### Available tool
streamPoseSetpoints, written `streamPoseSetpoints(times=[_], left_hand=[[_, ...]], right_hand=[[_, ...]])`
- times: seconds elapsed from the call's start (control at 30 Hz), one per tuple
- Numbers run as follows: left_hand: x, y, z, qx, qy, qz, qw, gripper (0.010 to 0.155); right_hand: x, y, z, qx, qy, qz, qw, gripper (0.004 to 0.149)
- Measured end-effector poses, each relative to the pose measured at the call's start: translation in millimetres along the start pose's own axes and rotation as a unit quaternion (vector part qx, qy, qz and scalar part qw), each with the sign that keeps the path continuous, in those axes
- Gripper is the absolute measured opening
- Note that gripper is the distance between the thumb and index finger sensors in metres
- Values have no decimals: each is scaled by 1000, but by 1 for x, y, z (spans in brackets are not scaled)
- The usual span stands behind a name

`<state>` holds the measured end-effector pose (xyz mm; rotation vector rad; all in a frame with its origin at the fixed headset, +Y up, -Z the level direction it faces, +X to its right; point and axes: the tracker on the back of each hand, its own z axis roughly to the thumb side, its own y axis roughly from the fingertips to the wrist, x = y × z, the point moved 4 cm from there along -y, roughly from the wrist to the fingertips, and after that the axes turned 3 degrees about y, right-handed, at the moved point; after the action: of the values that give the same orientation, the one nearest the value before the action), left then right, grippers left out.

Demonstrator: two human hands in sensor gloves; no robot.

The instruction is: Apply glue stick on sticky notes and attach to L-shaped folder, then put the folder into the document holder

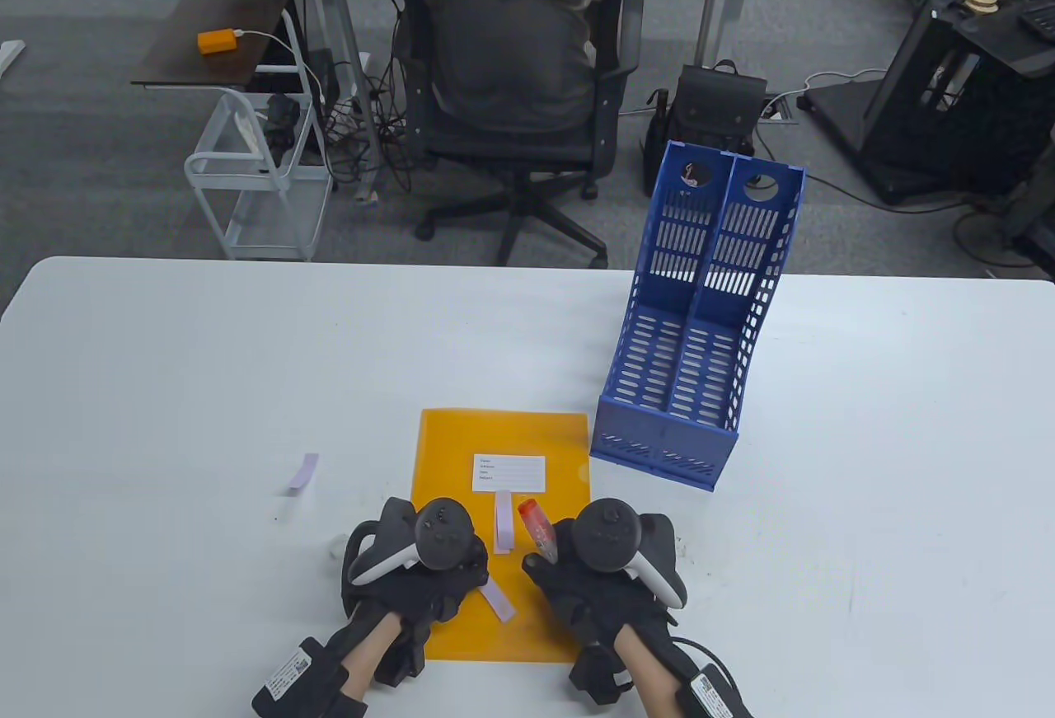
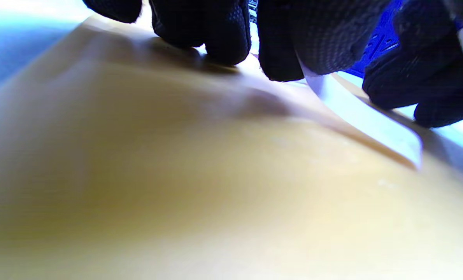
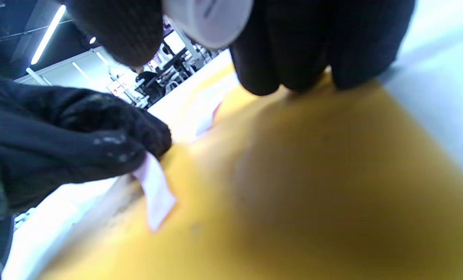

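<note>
Overhead: orange folder (image 1: 500, 532) flat on white surface (image 1: 165, 388), near edge. Left hand (image 1: 416, 578) pinches a pale sticky note (image 1: 499, 601) on it; right hand (image 1: 597, 578) grips the glue stick (image 1: 537, 530), red end pointing far. One note (image 1: 503, 520) lies below the white label (image 1: 508, 473), another (image 1: 304, 473) well left. Blue document holder (image 1: 700, 314) stands far right.

Left wrist view: fingertips (image 2: 223, 42) pin the note (image 2: 367, 124) against the folder (image 2: 177, 186).

Right wrist view: curled fingers (image 3: 293, 58) wrap the stick's base (image 3: 210, 17). Best to keep the note pinned, stroke glue lightly away from the fingers.
</note>
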<state>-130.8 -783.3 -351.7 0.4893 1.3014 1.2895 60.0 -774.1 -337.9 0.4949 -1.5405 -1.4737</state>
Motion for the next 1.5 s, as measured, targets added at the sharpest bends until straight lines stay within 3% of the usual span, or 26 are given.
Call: streamPoseSetpoints(times=[0.17, 0.3, 0.5, 0.7, 0.83, 0.93, 1.13, 1.5], left_hand=[[6, 2, -5, -11, 53, -25, 998, 38], [21, 9, 1, -32, 60, -2, 998, 38], [53, 19, 18, -59, 56, 75, 994, 39], [72, 7, 33, -8, -78, 137, 987, 39], [74, -9, 37, 50, -187, 184, 964, 40], [71, -18, 37, 91, -222, 222, 945, 41], [50, -37, 39, 107, -283, 202, 931, 42], [19, -46, 58, 44, -263, 111, 957, 41]], right_hand=[[0, 0, 0, 4, -1, 2, 1000, 58], [-1, 0, -2, 6, -10, 3, 1000, 58], [-3, 0, -7, 11, -26, -3, 1000, 58], [-3, 0, -8, 10, -27, 0, 1000, 58], [-4, 0, -10, 11, -40, 3, 999, 58], [-5, 0, -12, 12, -51, 9, 999, 58], [-6, -1, -16, 16, -73, 14, 997, 58], [-6, -1, -17, 17, -74, 11, 997, 58]])
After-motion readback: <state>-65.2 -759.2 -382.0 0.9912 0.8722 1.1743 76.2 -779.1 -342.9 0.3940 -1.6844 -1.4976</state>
